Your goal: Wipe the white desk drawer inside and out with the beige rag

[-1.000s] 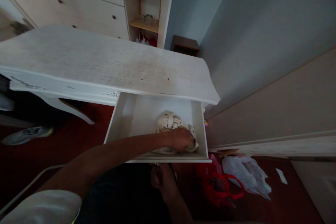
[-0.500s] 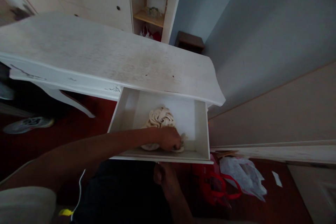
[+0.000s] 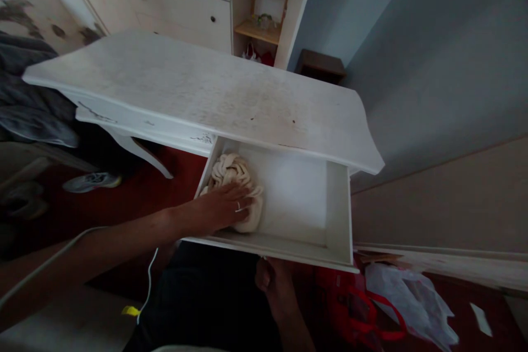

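Left hand (image 3: 225,206): lies palm down, fingers extended over bunched cloth (image 3: 231,168) in the drawer (image 3: 295,192).
Right hand (image 3: 275,281): curls by the drawer's front; fingertips obscured, grip impossible to tell.

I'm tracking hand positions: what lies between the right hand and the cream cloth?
The front panel of the drawer: in the head view, the cream cloth lies inside, the right hand outside, on the near side.
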Demonstrator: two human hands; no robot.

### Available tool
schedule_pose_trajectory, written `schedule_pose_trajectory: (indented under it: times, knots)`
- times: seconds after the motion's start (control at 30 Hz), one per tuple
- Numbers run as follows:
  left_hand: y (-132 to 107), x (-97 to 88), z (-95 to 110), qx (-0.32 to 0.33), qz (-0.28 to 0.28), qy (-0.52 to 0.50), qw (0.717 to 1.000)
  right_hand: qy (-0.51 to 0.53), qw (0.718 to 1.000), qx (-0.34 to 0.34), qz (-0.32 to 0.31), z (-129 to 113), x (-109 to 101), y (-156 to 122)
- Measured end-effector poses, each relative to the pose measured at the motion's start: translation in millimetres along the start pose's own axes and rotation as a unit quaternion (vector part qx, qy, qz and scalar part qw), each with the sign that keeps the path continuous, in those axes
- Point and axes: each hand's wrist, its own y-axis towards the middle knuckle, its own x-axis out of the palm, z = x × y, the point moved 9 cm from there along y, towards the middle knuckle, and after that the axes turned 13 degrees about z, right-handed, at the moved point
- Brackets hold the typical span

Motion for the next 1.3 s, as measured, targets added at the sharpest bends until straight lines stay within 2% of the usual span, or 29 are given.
schedule_pose_trajectory:
  times: [0.07, 0.17, 0.33, 0.53, 0.63, 0.73, 0.93, 1.0, 1.13, 1.3]
  knots:
    - [-5, -4.6, -8, -0.024, -0.010, 0.031, 0.999, -0.007, 1.000, -0.014, -0.006, -2, 1, 0]
    - [-9, 2.4, -27, -0.096, -0.037, 0.059, 0.993, -0.004, 1.000, -0.016, -0.008, -3, 2, -2]
    - [13, 19.1, -50, -0.210, -0.075, 0.105, 0.969, 0.008, 1.000, 0.002, -0.004, 0, 2, -2]
    - [53, 9.4, -95, -0.330, -0.022, 0.098, 0.939, 0.019, 1.000, 0.008, 0.008, 5, -2, 0]
    - [65, 9.1, -111, -0.361, 0.001, 0.084, 0.929, 0.025, 1.000, 0.011, 0.006, 5, 0, 0]
    - [74, 10.2, -117, -0.372, 0.020, 0.085, 0.924, 0.034, 0.999, 0.018, 0.008, 6, 1, 0]
    - [79, 10.2, -111, -0.370, 0.026, 0.066, 0.926, 0.035, 0.999, 0.011, -0.004, 5, 3, 0]
    - [81, 9.0, -99, -0.343, 0.035, 0.047, 0.937, 0.038, 0.999, 0.013, -0.003, 5, 2, 0]
    - [94, 8.6, -63, -0.260, 0.066, 0.034, 0.963, 0.044, 0.999, 0.014, -0.004, 6, 1, 2]
    - [133, 20.0, -39, -0.260, 0.090, 0.048, 0.960, 0.035, 0.999, 0.005, -0.023, 7, 5, 2]
